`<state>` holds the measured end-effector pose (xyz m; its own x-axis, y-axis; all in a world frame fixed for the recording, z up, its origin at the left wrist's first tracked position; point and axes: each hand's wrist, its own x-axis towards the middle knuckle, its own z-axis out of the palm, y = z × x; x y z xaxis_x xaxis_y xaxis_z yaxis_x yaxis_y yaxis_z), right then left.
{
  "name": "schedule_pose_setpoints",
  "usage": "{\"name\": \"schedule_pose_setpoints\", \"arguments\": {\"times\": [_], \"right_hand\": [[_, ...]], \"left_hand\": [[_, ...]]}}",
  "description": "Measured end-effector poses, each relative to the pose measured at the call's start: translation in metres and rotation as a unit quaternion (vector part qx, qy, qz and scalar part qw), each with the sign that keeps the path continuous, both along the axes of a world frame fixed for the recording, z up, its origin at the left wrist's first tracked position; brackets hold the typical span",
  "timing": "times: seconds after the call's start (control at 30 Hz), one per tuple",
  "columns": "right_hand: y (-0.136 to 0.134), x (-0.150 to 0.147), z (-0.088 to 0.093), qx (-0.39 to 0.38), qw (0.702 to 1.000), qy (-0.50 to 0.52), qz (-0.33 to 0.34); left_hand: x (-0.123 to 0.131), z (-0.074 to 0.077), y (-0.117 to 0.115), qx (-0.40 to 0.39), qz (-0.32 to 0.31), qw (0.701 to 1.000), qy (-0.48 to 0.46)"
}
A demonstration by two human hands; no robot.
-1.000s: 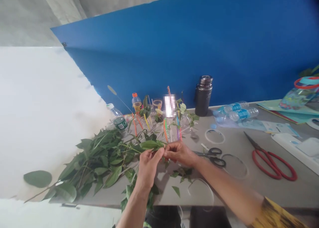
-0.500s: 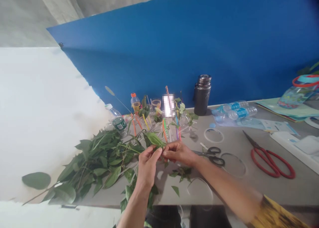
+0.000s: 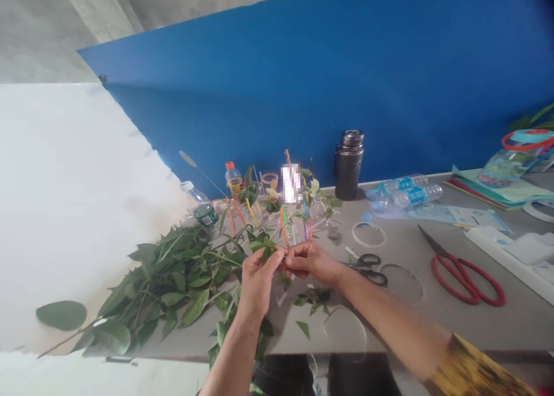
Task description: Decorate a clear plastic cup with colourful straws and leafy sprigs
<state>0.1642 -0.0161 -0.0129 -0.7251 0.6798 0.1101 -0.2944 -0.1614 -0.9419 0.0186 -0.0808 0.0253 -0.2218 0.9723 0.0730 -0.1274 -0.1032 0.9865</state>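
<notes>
My left hand (image 3: 256,280) and my right hand (image 3: 309,260) meet over the grey table (image 3: 433,327), fingertips pinched together on a small leafy twig (image 3: 262,243). The twig's green leaves stick up just left of my fingers. A big heap of leafy green branches (image 3: 164,275) lies on the table to the left of my left hand. Small leaf scraps (image 3: 312,298) lie under my right wrist.
Black scissors (image 3: 367,268) lie right of my right hand, red scissors (image 3: 463,269) farther right. Clear plastic rings (image 3: 369,233), cut bottles with coloured straws (image 3: 281,223), a dark flask (image 3: 348,164), two lying water bottles (image 3: 407,194) and papers (image 3: 497,188) stand before a blue wall.
The twig's leaf has turned from lying flat to the left to standing more upright between my fingers. Both hands stayed close together at the same spot.
</notes>
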Motion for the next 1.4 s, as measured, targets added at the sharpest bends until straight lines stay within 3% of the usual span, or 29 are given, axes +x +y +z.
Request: {"name": "schedule_pose_setpoints", "arguments": {"times": [0.23,0.5,0.7,0.93,1.17,1.27,1.4], "right_hand": [[0.002,0.003,0.005,-0.033,0.999,0.003,-0.025],[0.001,0.002,0.006,-0.017,1.0,-0.015,-0.015],[0.0,0.001,0.007,-0.035,0.999,-0.019,-0.03],[0.002,0.0,0.005,-0.027,0.998,-0.043,-0.031],[0.001,-0.004,0.007,0.013,0.991,-0.085,-0.105],[0.0,-0.005,0.005,0.019,0.981,-0.131,-0.143],[-0.004,-0.006,0.003,0.044,0.983,-0.162,-0.069]], "left_hand": [[-0.011,0.005,0.006,0.025,0.053,0.998,-0.011],[-0.01,0.012,0.003,0.041,0.086,0.986,0.136],[-0.009,0.009,0.004,0.061,0.095,0.977,0.179],[-0.009,0.007,-0.003,0.153,0.096,0.932,0.314],[0.002,0.007,-0.014,0.293,0.072,0.899,0.319],[0.0,0.014,-0.021,0.31,0.079,0.902,0.289],[-0.015,0.03,-0.012,0.225,0.088,0.943,0.227]]}}
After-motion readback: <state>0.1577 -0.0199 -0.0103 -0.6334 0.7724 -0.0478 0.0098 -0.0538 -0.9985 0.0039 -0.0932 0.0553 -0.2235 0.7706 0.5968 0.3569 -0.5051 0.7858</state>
